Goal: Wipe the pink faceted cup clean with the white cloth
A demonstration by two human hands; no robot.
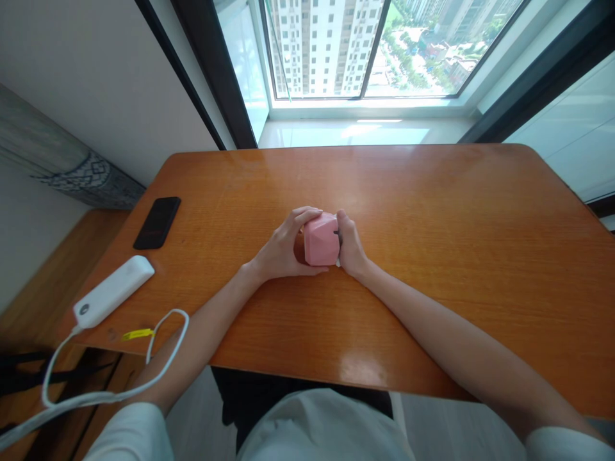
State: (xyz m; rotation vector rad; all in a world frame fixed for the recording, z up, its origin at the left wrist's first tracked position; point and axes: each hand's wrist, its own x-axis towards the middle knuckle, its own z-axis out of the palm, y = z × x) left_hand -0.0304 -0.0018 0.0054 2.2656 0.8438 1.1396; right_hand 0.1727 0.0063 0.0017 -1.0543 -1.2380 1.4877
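A small pink box-shaped object (321,239) with faceted sides rests on the orange wooden table (432,211), near its middle. My left hand (283,248) wraps around its left side, fingers curled over the top edge. Pressed against its right side is my right hand (350,246), thumb at a dark spot on the box. Both hands grip it together. What lies behind the box is hidden by my fingers.
A black phone (157,222) lies at the table's left. Nearer the front left corner sits a white power bank (113,291) with a white cable (158,346) looping off the edge. A window (365,48) faces the table's far side.
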